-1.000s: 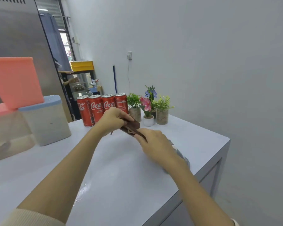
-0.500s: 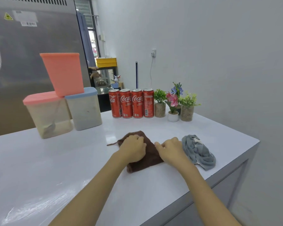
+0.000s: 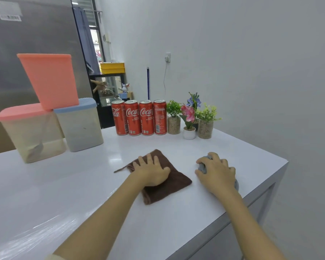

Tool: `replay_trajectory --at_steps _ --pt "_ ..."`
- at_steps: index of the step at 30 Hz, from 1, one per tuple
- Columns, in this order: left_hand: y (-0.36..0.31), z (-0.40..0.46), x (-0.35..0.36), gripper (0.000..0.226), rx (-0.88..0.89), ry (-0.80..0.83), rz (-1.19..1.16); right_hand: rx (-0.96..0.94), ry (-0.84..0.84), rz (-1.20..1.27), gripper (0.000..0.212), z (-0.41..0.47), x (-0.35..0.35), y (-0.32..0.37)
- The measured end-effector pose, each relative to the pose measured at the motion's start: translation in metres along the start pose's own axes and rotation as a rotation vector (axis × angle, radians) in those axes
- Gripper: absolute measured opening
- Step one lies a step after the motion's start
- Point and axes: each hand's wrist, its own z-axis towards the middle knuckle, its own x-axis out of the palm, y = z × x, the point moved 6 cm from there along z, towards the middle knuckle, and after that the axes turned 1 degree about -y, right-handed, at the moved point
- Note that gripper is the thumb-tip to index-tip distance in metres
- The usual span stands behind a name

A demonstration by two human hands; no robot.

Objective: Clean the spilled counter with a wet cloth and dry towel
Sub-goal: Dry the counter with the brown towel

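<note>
left hand (image 3: 152,170) lay flat w/ straight fingers on brown cloth (image 3: 169,182) on white bench (image 3: 83,184), right hand (image 3: 217,172) w/ grip curled round grey cloth (image 3: 203,167).

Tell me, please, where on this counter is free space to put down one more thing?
Free: the wide counter stretch between the storage containers and the near edge, left of the brown cloth. Also the strip between the cans and that cloth. Crowded: the back row of cans and small plants, and the right corner under both hands.
</note>
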Motion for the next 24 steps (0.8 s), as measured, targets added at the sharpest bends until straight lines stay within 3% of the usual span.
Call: replay_trajectory --at_steps 5,10,14,17,24 --pt "-0.028 0.045 -0.008 0.079 -0.046 -0.114 -0.052 0.002 -0.048 -0.027 0.035 0.006 -0.002 -0.007" --pt "-0.066 0.051 -0.003 0.061 0.302 -0.196 -0.016 0.048 0.021 0.075 0.042 0.018 -0.007 -0.014" --pt "-0.020 0.074 -0.007 0.067 0.160 -0.217 0.049 0.021 0.062 0.154 0.048 0.019 -0.009 -0.018" --pt "-0.020 0.086 -0.012 0.063 0.060 -0.235 0.006 -0.010 0.013 0.266 0.036 0.021 -0.010 -0.021" --pt "-0.020 0.055 -0.001 0.053 0.174 -0.214 0.036 -0.151 -0.236 0.548 0.033 0.020 -0.022 -0.002"
